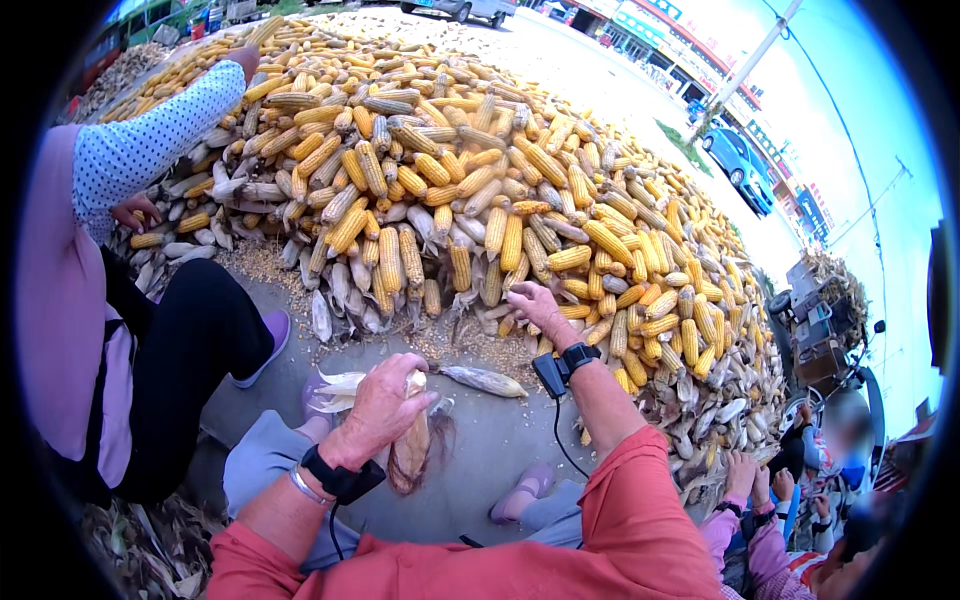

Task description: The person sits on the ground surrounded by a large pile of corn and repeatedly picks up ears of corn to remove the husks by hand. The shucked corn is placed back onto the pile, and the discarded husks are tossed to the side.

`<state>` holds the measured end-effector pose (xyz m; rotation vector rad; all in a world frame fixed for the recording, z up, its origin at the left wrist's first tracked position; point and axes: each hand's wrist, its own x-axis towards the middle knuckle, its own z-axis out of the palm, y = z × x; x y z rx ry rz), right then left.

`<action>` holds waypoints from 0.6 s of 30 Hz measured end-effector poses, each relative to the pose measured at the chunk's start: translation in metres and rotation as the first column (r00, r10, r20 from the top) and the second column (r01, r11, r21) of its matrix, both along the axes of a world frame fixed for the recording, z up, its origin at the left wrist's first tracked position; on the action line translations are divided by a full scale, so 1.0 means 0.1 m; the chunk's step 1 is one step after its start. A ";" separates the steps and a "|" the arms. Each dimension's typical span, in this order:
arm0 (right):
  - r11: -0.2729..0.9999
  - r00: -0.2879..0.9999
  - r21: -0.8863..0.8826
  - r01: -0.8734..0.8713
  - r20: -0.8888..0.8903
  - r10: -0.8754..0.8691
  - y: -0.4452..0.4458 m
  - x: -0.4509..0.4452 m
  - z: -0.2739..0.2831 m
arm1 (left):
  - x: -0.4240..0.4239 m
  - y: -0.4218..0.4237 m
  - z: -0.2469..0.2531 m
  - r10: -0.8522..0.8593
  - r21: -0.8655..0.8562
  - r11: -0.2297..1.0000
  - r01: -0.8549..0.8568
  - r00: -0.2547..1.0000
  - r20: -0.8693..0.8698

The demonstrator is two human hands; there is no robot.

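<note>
My left hand [390, 394] grips a pale corn husk [410, 454], whose leaves spread left of the fingers and hang below them with dark brown silk. Over the front edge of a large heap of corn ears [517, 169], my right hand [538, 306] is stretched out with its fingers apart and nothing visible in it. An ear still in its greyish husk [484, 380] lies on the concrete ground [480, 457] between my hands. The heap's ears are mostly bare and yellow, some greyish or partly husked.
A person in a dotted sleeve [157, 127] sits close on my left, one hand raised over the heap. Other people's hands [742, 476] work at lower right. Loose kernels [442, 337] lie along the heap's foot; stripped husks [150, 551] pile up at lower left.
</note>
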<state>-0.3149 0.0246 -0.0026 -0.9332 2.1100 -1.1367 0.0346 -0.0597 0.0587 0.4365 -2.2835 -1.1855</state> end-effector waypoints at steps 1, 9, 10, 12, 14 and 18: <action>0.984 0.985 0.178 -0.022 -0.166 0.052 0.26 -0.06 -0.50 | -0.04 0.04 -0.01 -0.032 -0.018 0.999 0.031 0.999 -0.004; 0.803 0.926 0.561 0.202 -0.376 0.029 1.09 0.39 -2.14 | -0.01 0.02 -0.09 -0.055 -0.028 0.998 0.058 0.994 0.095; 0.760 0.938 0.621 0.192 -0.343 0.044 1.09 0.40 -2.17 | -0.02 0.02 -0.09 -0.056 -0.023 0.998 0.059 0.993 0.102; 0.692 0.933 0.700 0.177 -0.343 0.108 1.06 0.42 -2.29 | -0.02 0.04 -0.11 -0.059 -0.020 0.998 0.062 0.991 0.117; 0.651 0.890 0.739 0.174 -0.401 0.217 1.06 0.42 -2.46 | -0.04 0.05 -0.08 -0.060 -0.011 0.998 0.063 0.986 0.158; 0.639 0.842 0.749 0.176 -0.450 0.296 0.94 0.32 -2.75 | -0.10 0.02 -0.11 -0.078 -0.015 0.997 0.082 0.983 0.169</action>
